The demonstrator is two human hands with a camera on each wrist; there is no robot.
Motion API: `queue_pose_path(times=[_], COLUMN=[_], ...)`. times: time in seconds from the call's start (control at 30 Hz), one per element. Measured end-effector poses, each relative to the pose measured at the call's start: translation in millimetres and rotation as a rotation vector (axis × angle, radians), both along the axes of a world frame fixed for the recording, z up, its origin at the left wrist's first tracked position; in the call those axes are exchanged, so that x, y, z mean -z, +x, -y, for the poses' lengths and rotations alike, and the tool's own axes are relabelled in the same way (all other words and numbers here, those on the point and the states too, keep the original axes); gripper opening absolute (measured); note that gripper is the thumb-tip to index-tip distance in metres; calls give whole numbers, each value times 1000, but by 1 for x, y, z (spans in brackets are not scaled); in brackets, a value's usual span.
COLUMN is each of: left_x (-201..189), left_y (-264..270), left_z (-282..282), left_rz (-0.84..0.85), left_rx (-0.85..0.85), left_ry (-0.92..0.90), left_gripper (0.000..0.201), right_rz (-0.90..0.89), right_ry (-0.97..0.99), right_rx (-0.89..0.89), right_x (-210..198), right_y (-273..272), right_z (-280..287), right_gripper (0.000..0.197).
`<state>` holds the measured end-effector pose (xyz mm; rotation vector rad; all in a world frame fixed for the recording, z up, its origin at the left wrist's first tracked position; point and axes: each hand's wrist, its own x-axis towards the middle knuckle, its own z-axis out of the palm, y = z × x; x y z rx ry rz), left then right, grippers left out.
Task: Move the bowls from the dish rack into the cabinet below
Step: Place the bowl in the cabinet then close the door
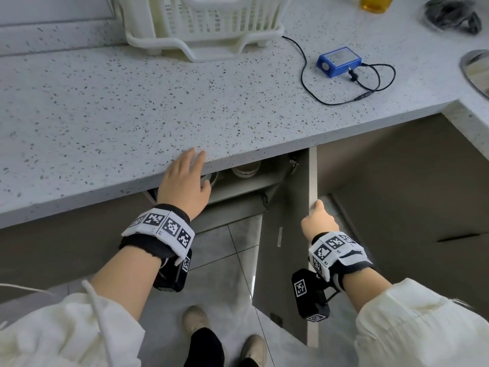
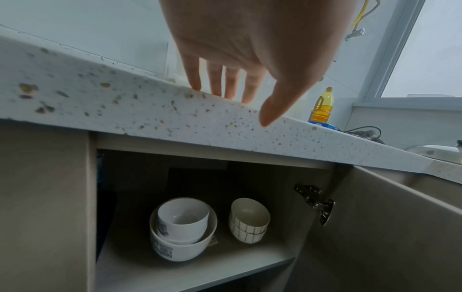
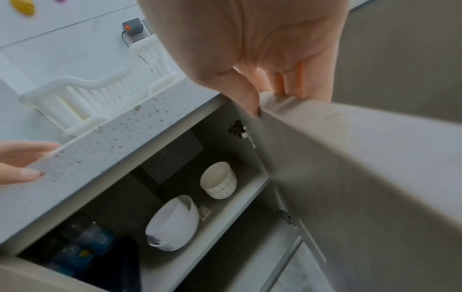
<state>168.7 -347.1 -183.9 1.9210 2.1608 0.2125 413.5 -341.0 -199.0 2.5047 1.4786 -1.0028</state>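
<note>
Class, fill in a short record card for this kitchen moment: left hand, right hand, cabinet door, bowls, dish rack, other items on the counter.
left hand: fingers straight, resting on the countertop edge
right hand: grips the top edge of the cabinet door
cabinet door: open
bowls: two stacks on the cabinet shelf, white stack left, striped stack right
dish rack: on the counter, no bowls visible in it
other items: blue box with cable, oil bottle

The dish rack (image 1: 206, 25) top is cut off by the head view's edge.
</note>
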Motion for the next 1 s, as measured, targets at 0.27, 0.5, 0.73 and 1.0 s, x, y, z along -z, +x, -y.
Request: queue_pose_path(times=[0.27,0.5,0.73,1.0], left_x=[2,13,18,19], left_y=[-62,-107,-112,-113], left_z=[15,27,24,24], left_rz=[8,-50,-52,-18], left_rx=[-82,-125,-100,-97], left_ry=[-27,-87,-79,-60], left_gripper=[61,66,68,65], right_rz=[-485,-650,-665,-876], right_ry=[6,-61,-45,12], right_rx=[109,-39,-11,55], right_x=[22,22,31,36], right_y=[-75,-144,-166,-177], right_z=[-12,-19,-44,-42], right_gripper=[53,64,49,67])
